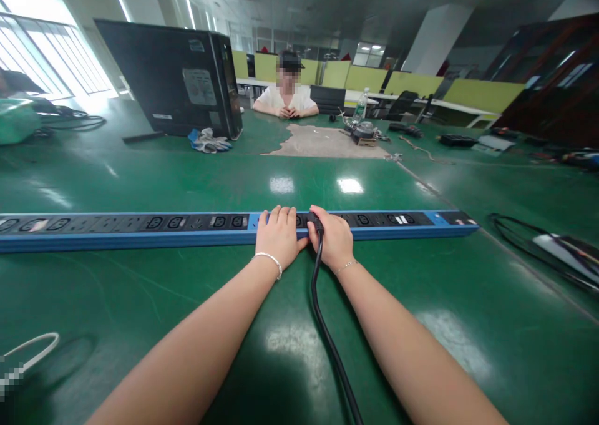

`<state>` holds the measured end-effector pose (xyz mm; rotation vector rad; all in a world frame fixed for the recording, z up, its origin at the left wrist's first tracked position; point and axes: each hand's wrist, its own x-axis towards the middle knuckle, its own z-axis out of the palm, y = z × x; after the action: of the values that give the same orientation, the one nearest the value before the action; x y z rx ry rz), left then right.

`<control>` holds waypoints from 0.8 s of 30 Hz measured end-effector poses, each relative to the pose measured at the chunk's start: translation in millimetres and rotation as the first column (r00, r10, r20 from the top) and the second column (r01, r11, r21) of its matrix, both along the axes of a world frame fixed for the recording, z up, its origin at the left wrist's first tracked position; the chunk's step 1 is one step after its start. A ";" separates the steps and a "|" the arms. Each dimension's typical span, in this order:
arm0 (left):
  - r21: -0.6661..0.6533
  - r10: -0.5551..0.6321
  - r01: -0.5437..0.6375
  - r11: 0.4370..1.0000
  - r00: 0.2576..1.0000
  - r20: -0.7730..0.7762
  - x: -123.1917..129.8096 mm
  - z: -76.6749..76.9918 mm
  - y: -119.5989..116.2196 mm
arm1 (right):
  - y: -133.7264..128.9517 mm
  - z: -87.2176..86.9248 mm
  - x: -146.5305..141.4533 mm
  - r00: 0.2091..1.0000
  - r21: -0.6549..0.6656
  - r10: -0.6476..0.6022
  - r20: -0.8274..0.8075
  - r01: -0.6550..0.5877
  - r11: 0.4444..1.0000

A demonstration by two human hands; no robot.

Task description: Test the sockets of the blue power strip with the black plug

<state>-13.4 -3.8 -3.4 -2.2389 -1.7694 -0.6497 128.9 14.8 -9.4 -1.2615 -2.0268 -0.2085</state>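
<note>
A long blue power strip (224,238) with black sockets lies across the green table. My left hand (278,233) is closed over its middle, fingers over the far edge and thumb along the near side. Just to the right, my right hand (332,234) pinches a black power plug (315,221) between thumb and fingers, against the socket face. Whether the plug sits fully in a socket is hidden by my fingers. From it a black cord (322,312) runs down toward me, between my forearms.
Beyond the strip stand a black computer case (173,78) and, beside it, work gloves (209,141). A person (286,100) sits across the table (140,312). Further right are a water bottle (361,107), small parts, and a coiled black cable (515,231). A white cable loop (40,344) is at lower left.
</note>
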 end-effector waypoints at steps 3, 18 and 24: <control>-0.004 -0.022 0.022 1.000 1.000 -0.009 -4.2 -0.2 -0.4 | -0.2 0.7 -1.6 1.000 -0.011 0.001 0.007 -0.001 1.000; -0.027 -0.038 0.035 0.999 0.991 -0.128 14.1 -4.6 -14.6 | -2.2 7.4 -3.5 1.000 -0.066 0.003 -0.015 -0.004 0.998; -0.037 -0.171 0.167 0.985 0.966 -0.195 2.9 1.3 -6.5 | -2.0 7.0 -2.9 1.000 -0.065 0.003 -0.025 -0.005 0.998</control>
<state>-10.5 -10.3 -2.1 -2.3937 -1.5100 -0.4234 126.0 12.8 -2.4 -1.2939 -2.0298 -0.1250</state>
